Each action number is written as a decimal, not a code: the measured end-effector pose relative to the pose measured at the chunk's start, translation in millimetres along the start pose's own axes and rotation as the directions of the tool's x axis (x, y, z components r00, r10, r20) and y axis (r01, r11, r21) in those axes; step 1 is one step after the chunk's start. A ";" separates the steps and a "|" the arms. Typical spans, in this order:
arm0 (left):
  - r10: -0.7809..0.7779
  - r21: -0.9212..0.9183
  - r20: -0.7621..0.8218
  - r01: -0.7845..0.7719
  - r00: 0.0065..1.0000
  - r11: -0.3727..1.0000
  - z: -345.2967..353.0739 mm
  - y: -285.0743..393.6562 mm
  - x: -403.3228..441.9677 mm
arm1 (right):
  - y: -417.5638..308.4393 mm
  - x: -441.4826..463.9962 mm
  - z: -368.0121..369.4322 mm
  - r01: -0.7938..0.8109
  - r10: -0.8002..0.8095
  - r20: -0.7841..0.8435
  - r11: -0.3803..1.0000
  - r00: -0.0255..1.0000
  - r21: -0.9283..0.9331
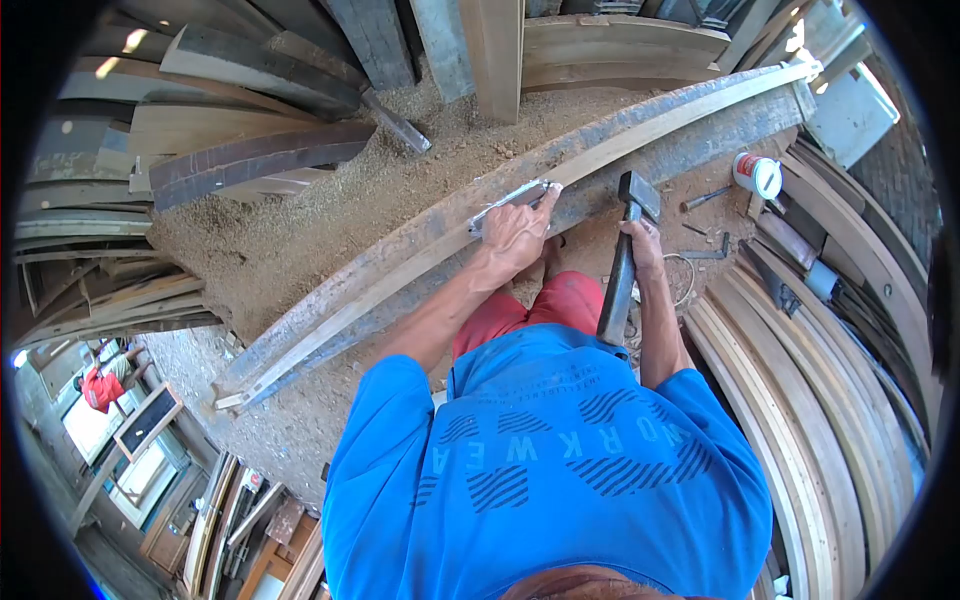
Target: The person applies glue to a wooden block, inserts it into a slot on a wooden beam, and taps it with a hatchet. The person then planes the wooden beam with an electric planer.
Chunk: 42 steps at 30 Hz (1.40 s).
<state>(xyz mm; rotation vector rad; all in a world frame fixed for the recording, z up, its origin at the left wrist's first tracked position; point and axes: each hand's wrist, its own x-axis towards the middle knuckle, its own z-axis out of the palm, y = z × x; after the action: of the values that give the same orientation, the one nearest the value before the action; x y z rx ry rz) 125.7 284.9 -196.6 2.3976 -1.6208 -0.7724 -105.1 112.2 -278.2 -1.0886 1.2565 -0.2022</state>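
Observation:
My left hand (515, 238) is closed over a long, flat metal tool (482, 217) that lies on the curved wooden beam (430, 235). Its forefinger reaches toward the tool's far end, and the palm hides much of the tool, so its exact kind is unclear. In my right hand (645, 246) is a hammer (622, 278), gripped high on the handle just below the dark metal head. The head points away from me, beside the near side of the beam, apart from it. The handle's end hangs close to my shirt.
Sawdust (290, 250) covers the ground beyond the beam. Stacked curved planks (790, 400) stand at right, with more timber (250, 130) at upper left. A white tub (757, 176) and a dark-handled tool (706, 198) lie at right. Another person (102, 388) is far left.

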 end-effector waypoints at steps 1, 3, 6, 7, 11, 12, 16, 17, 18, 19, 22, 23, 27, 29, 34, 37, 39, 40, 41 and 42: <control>-0.019 0.008 0.000 0.019 1.000 1.000 1.2 1.3 -5.6 | -0.4 -9.4 3.1 0.000 0.000 0.004 1.000 1.000 0.028; -0.039 -0.026 -0.017 0.038 0.999 0.999 0.4 4.0 -17.7 | 3.0 -15.8 2.5 -0.008 0.007 0.023 0.999 1.000 0.033; -0.086 -0.085 -0.071 0.080 0.994 0.993 -1.6 3.1 -32.6 | -5.9 -26.8 -1.1 0.003 -0.003 0.040 1.000 0.999 0.009; -0.107 -0.107 -0.093 0.097 0.990 0.990 -2.2 0.5 -38.6 | -14.7 -33.0 -1.5 0.008 -0.008 0.046 1.000 0.999 -0.005; -0.316 -0.197 -0.160 0.283 0.935 0.939 -3.2 -11.6 -64.1 | -52.8 -57.5 2.0 0.296 -0.287 0.081 0.883 0.955 -0.363; -0.379 -0.230 -0.170 0.337 0.910 0.913 -3.0 -21.6 -71.5 | -62.9 -67.3 7.0 0.409 -0.414 0.105 0.768 0.904 -0.492; -0.378 -0.342 -0.385 0.250 0.842 0.906 -0.4 -50.1 -89.3 | -100.0 -95.2 41.4 0.445 -0.372 0.250 0.667 0.894 -0.597; -0.346 -0.345 -0.455 0.196 0.821 0.918 5.2 -56.5 -88.0 | -101.0 -94.2 49.2 0.429 -0.321 0.286 0.650 0.903 -0.627; -0.364 -0.374 -0.417 0.208 0.833 0.904 7.9 -60.1 -84.7 | -111.1 -99.9 62.2 0.448 -0.305 0.330 0.554 0.894 -0.702; -0.383 -0.403 -0.380 0.222 0.842 0.888 8.9 -63.1 -80.1 | -109.7 -98.8 72.5 0.486 -0.348 0.348 0.498 0.871 -0.718; -0.425 -0.478 -0.314 0.245 0.849 0.843 14.1 -65.2 -81.2 | -100.1 -106.5 96.4 0.563 -0.446 0.396 0.350 0.803 -0.749; -0.435 -0.500 -0.299 0.249 0.849 0.829 15.6 -65.6 -83.0 | -95.1 -106.5 102.4 0.561 -0.442 0.399 0.338 0.803 -0.755; -0.443 -0.438 -0.288 0.295 0.849 0.849 12.2 -64.0 -81.1 | -93.5 -96.3 112.3 0.500 -0.317 0.416 0.261 0.852 -0.826; -0.440 -0.422 -0.284 0.301 0.852 0.855 14.2 -65.9 -81.0 | -101.1 -99.7 115.8 0.500 -0.302 0.422 0.269 0.855 -0.823; -0.419 -0.471 -0.272 0.260 0.866 0.843 9.3 -66.2 -80.9 | -95.3 -116.7 122.3 0.602 -0.582 0.365 0.284 0.727 -0.746; -0.427 -0.431 -0.252 0.295 0.868 0.853 10.6 -65.7 -82.2 | -96.1 -91.6 118.3 0.464 -0.342 0.363 0.286 0.867 -0.838; -0.421 -0.416 -0.263 0.292 0.868 0.861 10.3 -69.8 -79.2 | -108.5 -91.9 114.1 0.468 -0.351 0.358 0.311 0.865 -0.827; -0.411 -0.418 -0.267 0.279 0.872 0.864 12.1 -70.5 -80.9 | -109.7 -99.5 111.2 0.461 -0.341 0.352 0.328 0.872 -0.824; -0.396 -0.421 -0.280 0.259 0.875 0.870 12.2 -72.0 -78.0 | -107.8 -103.6 110.4 0.512 -0.418 0.366 0.324 0.832 -0.795; -0.395 -0.442 -0.287 0.244 0.873 0.863 12.1 -71.5 -77.9 | -104.3 -110.6 111.0 0.563 -0.489 0.377 0.315 0.786 -0.764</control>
<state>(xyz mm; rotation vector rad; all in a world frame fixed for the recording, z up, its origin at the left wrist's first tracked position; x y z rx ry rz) 156.6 386.0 -209.3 2.3526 -0.8309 -0.5723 -9.1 191.7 -137.1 -2.3935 0.8314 -0.0010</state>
